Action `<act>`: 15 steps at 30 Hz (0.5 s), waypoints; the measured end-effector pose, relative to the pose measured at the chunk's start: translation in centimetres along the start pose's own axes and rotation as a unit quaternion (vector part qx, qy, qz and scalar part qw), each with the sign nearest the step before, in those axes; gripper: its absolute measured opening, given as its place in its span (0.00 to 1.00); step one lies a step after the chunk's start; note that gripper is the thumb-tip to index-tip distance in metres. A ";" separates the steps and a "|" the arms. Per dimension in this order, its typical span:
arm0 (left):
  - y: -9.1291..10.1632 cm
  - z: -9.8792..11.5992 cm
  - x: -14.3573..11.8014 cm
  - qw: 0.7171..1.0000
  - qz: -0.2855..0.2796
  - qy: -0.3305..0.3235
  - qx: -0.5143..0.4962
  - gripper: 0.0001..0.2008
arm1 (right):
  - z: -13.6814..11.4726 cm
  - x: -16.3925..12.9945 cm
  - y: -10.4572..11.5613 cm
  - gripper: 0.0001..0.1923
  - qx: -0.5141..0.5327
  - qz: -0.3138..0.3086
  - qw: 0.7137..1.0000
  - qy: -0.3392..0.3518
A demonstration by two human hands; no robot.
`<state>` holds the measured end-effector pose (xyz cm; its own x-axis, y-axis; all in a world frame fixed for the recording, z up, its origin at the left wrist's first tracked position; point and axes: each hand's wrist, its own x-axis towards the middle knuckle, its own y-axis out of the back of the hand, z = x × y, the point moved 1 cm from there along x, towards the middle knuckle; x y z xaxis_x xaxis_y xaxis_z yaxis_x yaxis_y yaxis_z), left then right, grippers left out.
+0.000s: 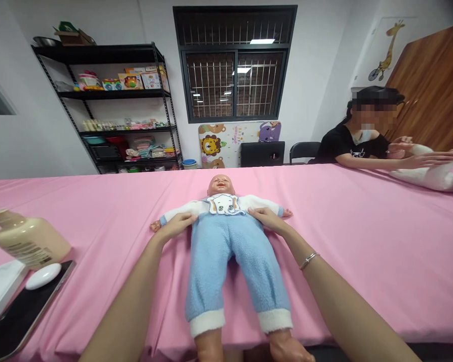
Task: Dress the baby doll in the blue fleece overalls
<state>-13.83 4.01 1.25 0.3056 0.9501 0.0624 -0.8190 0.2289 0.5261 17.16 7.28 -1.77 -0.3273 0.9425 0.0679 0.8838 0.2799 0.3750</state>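
A baby doll (pixel 221 186) lies on its back on the pink tablecloth, its head away from me and its bare feet at the near edge. It wears blue fleece pants (pixel 211 256) with white cuffs and a white top with an elephant face (pixel 224 204) on the chest. My left hand (pixel 178 224) is closed on the clothing at the left side of the doll's waist. On the opposite side, my right hand (pixel 269 219) pinches the clothing near the elephant's edge; a silver bracelet circles that wrist. The fingertips of both hands are partly hidden against the fabric.
At left on the pink tablecloth (pixel 362 251) are a pump bottle (pixel 30 239), a phone (pixel 26 314), a white oval object (pixel 44 276) and a white case (pixel 2 289). Across at right, a co-worker (pixel 357 136) handles another doll (pixel 426 176). Shelves (pixel 109 94) stand behind.
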 end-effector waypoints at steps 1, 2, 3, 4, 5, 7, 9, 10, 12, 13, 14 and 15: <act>0.0 0.3 -0.2 1.000 -0.010 0.005 -0.026 0.08 | 0.0 0.1 0.0 0.28 -0.011 -0.002 1.000 0.003; -0.1 0.6 -0.4 0.999 -0.019 0.011 -0.049 0.08 | 0.0 0.1 0.0 0.28 -0.017 -0.004 1.000 0.006; -0.2 0.9 -0.6 0.997 -0.028 0.019 -0.066 0.10 | 0.0 0.1 0.0 0.28 -0.019 -0.004 1.000 0.008; -0.4 1.1 -0.7 0.996 -0.034 0.027 -0.077 0.13 | -0.1 0.1 0.1 0.28 -0.016 -0.004 1.000 0.009; -0.5 1.2 -0.8 0.995 -0.038 0.032 -0.085 0.15 | -0.1 0.1 0.1 0.28 -0.008 -0.003 1.000 0.010; -0.9 1.4 -0.8 0.993 -0.047 0.031 -0.100 0.17 | 0.0 0.1 0.0 0.28 0.019 -0.003 1.000 0.013; -1.4 1.3 -0.6 0.992 -0.052 0.017 -0.113 0.16 | 0.0 0.1 -0.2 0.27 0.056 -0.001 0.998 0.011; -1.7 1.3 -0.4 0.992 -0.050 0.008 -0.115 0.14 | 0.0 0.0 -0.4 0.26 0.074 0.001 0.997 0.007; -2.3 1.2 0.0 0.994 -0.038 -0.014 -0.099 0.10 | -0.1 -0.1 -0.9 0.26 0.105 0.010 0.994 0.000; -2.6 1.1 0.3 0.996 -0.028 -0.024 -0.083 0.08 | -0.3 -0.1 -1.1 0.25 0.118 0.014 0.993 -0.001; -2.9 1.0 0.5 0.997 -0.017 -0.034 -0.064 0.06 | -0.5 -0.2 -1.3 0.25 0.129 0.014 0.992 0.000; -3.1 0.9 0.7 0.998 -0.008 -0.042 -0.044 0.05 | -0.7 -0.3 -1.5 0.24 0.139 0.008 0.990 0.001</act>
<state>-10.66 3.74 0.46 0.3550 0.9262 0.1268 -0.8521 0.2648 0.4515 15.71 6.50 -1.72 -0.3132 0.9468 0.0742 0.9467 0.3050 0.1040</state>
